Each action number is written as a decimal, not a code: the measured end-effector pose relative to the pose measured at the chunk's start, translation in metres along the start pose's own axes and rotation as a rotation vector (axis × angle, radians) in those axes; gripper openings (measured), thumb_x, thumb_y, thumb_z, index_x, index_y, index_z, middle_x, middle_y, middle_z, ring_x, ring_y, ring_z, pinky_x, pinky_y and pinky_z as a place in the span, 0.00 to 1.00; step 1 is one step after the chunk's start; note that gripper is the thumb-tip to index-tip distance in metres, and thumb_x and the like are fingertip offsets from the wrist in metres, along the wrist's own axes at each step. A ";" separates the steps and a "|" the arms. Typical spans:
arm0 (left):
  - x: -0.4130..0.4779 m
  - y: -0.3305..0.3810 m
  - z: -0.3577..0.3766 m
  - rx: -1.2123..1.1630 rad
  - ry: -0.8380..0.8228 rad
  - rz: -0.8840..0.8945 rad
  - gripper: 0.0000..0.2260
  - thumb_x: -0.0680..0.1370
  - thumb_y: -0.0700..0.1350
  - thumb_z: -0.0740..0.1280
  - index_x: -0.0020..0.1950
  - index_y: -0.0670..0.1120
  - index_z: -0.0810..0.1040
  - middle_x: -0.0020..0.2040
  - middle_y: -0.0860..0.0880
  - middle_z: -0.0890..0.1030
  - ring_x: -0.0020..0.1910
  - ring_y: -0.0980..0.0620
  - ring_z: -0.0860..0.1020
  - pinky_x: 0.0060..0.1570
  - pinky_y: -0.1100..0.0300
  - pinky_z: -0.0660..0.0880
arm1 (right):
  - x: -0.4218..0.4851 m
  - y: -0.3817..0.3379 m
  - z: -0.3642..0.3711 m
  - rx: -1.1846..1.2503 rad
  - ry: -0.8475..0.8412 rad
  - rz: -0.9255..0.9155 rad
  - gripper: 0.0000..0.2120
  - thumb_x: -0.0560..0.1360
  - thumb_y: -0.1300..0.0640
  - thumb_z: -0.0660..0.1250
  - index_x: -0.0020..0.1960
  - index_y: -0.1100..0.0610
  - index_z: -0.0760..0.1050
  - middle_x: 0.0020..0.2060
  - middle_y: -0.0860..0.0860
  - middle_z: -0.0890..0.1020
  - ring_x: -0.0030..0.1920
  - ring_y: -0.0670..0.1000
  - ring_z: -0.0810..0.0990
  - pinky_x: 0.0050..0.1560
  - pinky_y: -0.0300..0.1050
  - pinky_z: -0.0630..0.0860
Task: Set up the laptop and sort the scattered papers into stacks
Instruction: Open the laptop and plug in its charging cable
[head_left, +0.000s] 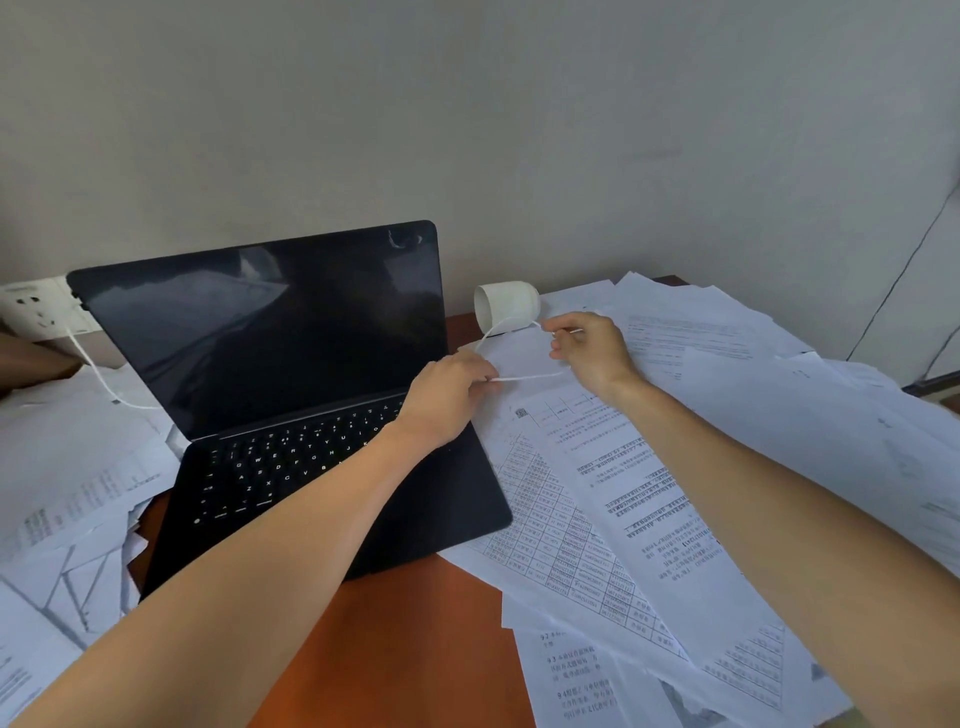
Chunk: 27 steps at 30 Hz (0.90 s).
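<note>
A black laptop (291, 374) stands open on the desk with a dark screen. A thin white cable (524, 378) loops between my two hands just right of the laptop's hinge. My left hand (447, 395) pinches one end of it near the laptop's right edge. My right hand (589, 353) pinches the other part, close to a white paper cup (506, 306) lying on its side. Scattered printed papers (675, 493) cover the desk's right half, and more papers (67, 483) lie piled at the left.
A white wall socket (36, 312) sits at the far left with a white cord (98, 379) running down from it behind the laptop. Bare orange-brown desk (405, 639) shows in front of the laptop. A dark wire (898, 291) hangs along the right wall.
</note>
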<state>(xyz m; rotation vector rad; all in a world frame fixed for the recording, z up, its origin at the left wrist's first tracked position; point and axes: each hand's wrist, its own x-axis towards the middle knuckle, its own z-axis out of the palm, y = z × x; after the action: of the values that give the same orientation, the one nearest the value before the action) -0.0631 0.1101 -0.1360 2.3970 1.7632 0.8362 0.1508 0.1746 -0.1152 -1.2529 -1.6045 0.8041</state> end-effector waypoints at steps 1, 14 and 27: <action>-0.002 -0.001 -0.003 -0.002 0.027 0.025 0.08 0.83 0.40 0.67 0.55 0.47 0.87 0.53 0.50 0.85 0.51 0.46 0.82 0.52 0.53 0.76 | 0.000 0.002 0.000 -0.104 -0.019 -0.037 0.13 0.81 0.67 0.62 0.55 0.56 0.83 0.51 0.53 0.80 0.47 0.50 0.81 0.58 0.46 0.79; -0.003 0.007 -0.012 -0.055 0.042 -0.064 0.10 0.85 0.41 0.65 0.60 0.45 0.85 0.48 0.53 0.74 0.46 0.49 0.77 0.46 0.56 0.73 | -0.030 -0.008 0.022 -0.235 -0.347 -0.301 0.08 0.81 0.55 0.67 0.56 0.54 0.84 0.51 0.45 0.85 0.53 0.39 0.79 0.53 0.28 0.70; -0.032 -0.008 -0.015 -0.360 0.176 -0.303 0.05 0.80 0.37 0.72 0.52 0.46 0.83 0.45 0.49 0.84 0.41 0.57 0.81 0.46 0.68 0.77 | -0.020 0.000 0.056 -0.465 -0.330 -0.344 0.15 0.80 0.54 0.66 0.67 0.47 0.79 0.63 0.47 0.79 0.68 0.52 0.67 0.67 0.47 0.63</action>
<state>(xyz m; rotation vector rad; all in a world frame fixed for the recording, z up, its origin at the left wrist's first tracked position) -0.0835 0.0804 -0.1388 1.8273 1.7855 1.2247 0.1002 0.1579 -0.1413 -1.1410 -2.2954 0.4448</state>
